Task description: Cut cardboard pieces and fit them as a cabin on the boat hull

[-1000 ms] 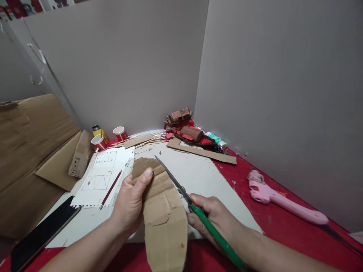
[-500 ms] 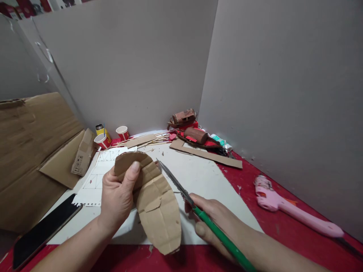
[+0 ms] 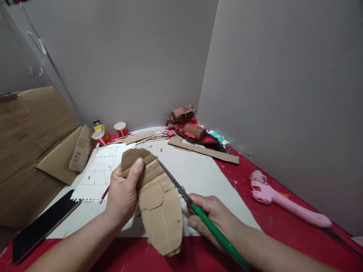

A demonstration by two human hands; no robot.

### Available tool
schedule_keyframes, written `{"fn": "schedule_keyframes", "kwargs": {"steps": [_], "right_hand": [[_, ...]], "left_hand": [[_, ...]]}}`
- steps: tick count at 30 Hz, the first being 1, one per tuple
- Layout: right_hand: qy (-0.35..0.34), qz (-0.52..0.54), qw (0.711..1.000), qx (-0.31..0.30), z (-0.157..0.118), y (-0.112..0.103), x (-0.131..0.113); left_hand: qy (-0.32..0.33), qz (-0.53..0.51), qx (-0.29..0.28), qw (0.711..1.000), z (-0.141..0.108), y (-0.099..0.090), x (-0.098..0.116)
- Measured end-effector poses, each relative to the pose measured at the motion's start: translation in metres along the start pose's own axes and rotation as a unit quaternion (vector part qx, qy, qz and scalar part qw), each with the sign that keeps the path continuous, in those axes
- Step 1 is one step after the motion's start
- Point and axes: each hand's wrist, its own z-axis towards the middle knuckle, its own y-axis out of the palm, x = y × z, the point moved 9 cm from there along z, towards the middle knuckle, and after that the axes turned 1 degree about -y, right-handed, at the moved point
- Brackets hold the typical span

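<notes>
An oval piece of brown cardboard [image 3: 161, 223], creased and with a small tear in its surface, is tilted in front of me. My left hand [image 3: 124, 185] grips its upper left side, thumb on the near face. Green-handled scissors [image 3: 212, 228] are in my right hand [image 3: 215, 215], fingers closed round the handles. Their blades lie along the upper right edge of the cardboard and look nearly closed. Below it is a white sheet [image 3: 195, 177] on the red table [image 3: 133, 257].
A pink glue gun [image 3: 286, 204] lies at right, a black phone [image 3: 45, 226] at left. Drawn paper [image 3: 99, 170], paper cups [image 3: 100, 138], thin sticks [image 3: 153, 136], a cardboard strip [image 3: 207, 151] and brown model pieces [image 3: 194, 131] lie farther back. Large cardboard [image 3: 34, 139] leans at left.
The cardboard has shifted slightly right and turned more upright in my left hand. The scissor blades have come in against its edge. The view has moved a little, and a pencil now shows beside my left hand.
</notes>
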Motion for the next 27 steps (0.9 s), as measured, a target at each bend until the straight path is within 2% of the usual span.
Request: {"fn": "schedule_keyframes", "kwargs": {"steps": [4, 8, 12, 14, 15, 16, 18, 20, 24, 27], "right_hand": [[-0.004, -0.030, 0.999, 0.025, 0.002, -0.009, -0.004], [0.001, -0.038, 0.999, 0.029, 0.002, -0.014, -0.011], [0.042, -0.125, 0.990, 0.043, -0.002, -0.028, -0.017], [0.100, -0.216, 0.969, 0.073, -0.005, -0.046, -0.012], [0.138, -0.272, 0.948, 0.087, -0.006, -0.056, -0.007], [0.180, -0.333, 0.921, 0.096, -0.006, -0.067, 0.000], [0.255, -0.454, 0.849, 0.089, -0.003, -0.087, 0.014], [0.285, -0.526, 0.798, 0.068, 0.006, -0.099, 0.026], [0.269, -0.546, 0.791, 0.065, 0.026, -0.107, 0.037], [0.229, -0.555, 0.796, 0.078, 0.030, -0.096, 0.032]], "left_hand": [[-0.031, -0.012, -0.015, 0.999, -0.001, 0.008, -0.002], [-0.028, -0.010, -0.018, 0.999, -0.006, 0.012, 0.003], [0.015, -0.018, 0.002, 1.000, 0.000, 0.005, 0.025], [0.074, -0.021, 0.041, 0.996, 0.007, -0.007, 0.047], [0.107, -0.025, 0.049, 0.993, 0.010, -0.012, 0.058], [0.171, -0.054, 0.072, 0.981, 0.011, -0.019, 0.073], [0.203, -0.083, 0.062, 0.974, 0.015, -0.022, 0.085], [0.208, -0.097, 0.042, 0.972, 0.017, -0.021, 0.089], [0.212, -0.099, 0.021, 0.972, 0.012, -0.017, 0.095], [0.234, -0.096, 0.041, 0.967, 0.005, -0.019, 0.109]]}}
